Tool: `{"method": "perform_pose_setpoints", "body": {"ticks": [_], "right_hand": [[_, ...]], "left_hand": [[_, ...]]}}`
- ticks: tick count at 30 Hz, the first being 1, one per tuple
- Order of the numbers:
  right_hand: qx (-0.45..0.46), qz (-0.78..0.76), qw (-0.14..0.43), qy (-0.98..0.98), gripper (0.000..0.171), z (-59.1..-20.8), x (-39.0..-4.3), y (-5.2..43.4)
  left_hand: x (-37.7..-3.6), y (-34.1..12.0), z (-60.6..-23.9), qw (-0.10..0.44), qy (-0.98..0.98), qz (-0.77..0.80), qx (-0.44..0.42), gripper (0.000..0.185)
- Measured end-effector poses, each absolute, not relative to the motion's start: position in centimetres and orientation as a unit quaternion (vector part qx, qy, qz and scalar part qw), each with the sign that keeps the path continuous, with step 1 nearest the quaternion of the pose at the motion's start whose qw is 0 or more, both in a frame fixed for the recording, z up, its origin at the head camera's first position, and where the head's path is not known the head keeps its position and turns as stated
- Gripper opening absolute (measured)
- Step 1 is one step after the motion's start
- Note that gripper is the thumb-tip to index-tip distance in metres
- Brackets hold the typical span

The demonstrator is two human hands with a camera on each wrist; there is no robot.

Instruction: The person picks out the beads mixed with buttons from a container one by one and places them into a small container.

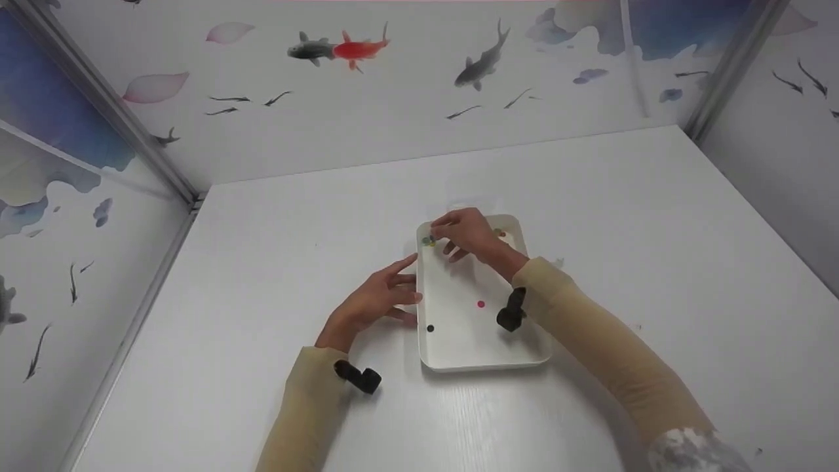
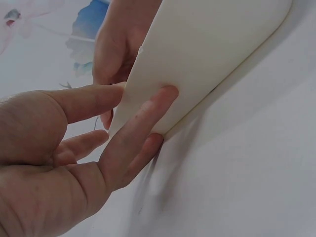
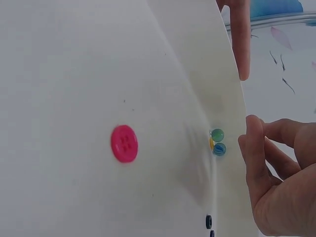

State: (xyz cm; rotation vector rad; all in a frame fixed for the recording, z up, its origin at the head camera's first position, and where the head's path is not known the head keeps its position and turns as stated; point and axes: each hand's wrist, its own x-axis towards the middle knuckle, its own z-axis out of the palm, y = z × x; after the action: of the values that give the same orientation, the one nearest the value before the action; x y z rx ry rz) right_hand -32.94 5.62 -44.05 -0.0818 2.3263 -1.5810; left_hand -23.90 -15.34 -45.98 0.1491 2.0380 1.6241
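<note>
A white tray (image 1: pixel 459 357) lies on the white table. Inside it are a pink button (image 1: pixel 481 304) (image 3: pixel 124 143), a black button (image 1: pixel 430 328) and a small cluster of green, blue and yellow beads (image 1: pixel 428 241) (image 3: pixel 217 141) against its left wall. My right hand (image 1: pixel 440 233) (image 3: pixel 259 131) hovers over the far left corner, fingers curled just beside the beads, with nothing between thumb and fingers. My left hand (image 1: pixel 409 282) (image 2: pixel 143 94) rests straight fingers against the tray's (image 2: pixel 207 44) outer left wall, thumb at the rim.
Small coloured pieces (image 1: pixel 501 233) lie at the tray's far right corner, partly hidden by my right hand. Two dark buttons (image 3: pixel 209 224) sit near the wall. Panels painted with fish (image 1: pixel 357 49) close in the table on three sides.
</note>
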Motion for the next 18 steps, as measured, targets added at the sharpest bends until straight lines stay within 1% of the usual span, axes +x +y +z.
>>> {"method": "perform_pose_setpoints", "body": {"ticks": [7,18], "right_hand": [[-0.014,-0.554,0.171,0.814,0.030,-44.29,-33.27,5.40],[-0.019,-0.549,0.185,0.815,0.029,-44.98,-33.47,5.05]], "left_hand": [[-23.91,-15.43,-45.96,0.264,0.752,0.602,0.052,0.083],[-23.85,-15.35,-45.86,0.257,0.762,0.591,0.065,0.083]]}}
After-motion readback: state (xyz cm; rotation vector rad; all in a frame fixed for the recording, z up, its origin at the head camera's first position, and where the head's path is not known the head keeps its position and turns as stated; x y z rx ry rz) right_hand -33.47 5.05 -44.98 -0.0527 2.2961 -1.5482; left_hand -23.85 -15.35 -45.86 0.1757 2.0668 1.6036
